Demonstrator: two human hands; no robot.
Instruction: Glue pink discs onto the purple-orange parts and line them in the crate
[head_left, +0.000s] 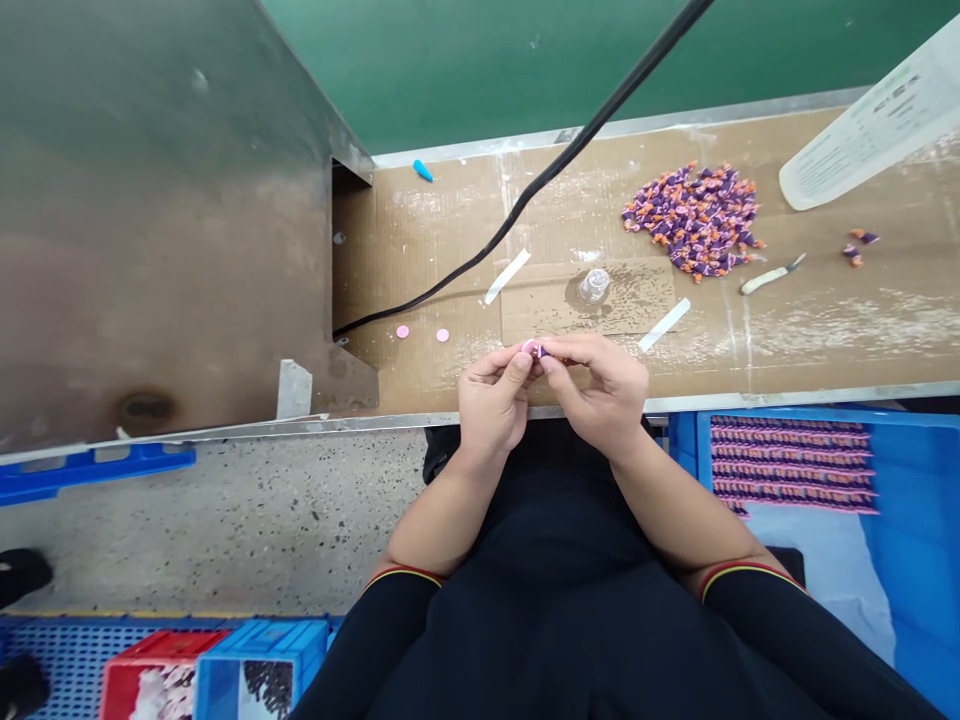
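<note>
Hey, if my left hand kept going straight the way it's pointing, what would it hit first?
The left hand points up and rightward, so it would probably meet the small pink piece first, then the right hand; depth is hard to judge.

Bright, even light; edges seemingly warped.

Disc (531, 347) pink; piece pile (694, 222) purple-orange; crate (915, 520) blue.

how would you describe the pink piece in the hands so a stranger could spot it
On the cardboard-covered workbench, find the left hand and right hand meeting at its near edge. The small pink piece sits between them against a purple bit; the two pink discs to its left lie loose.
</note>
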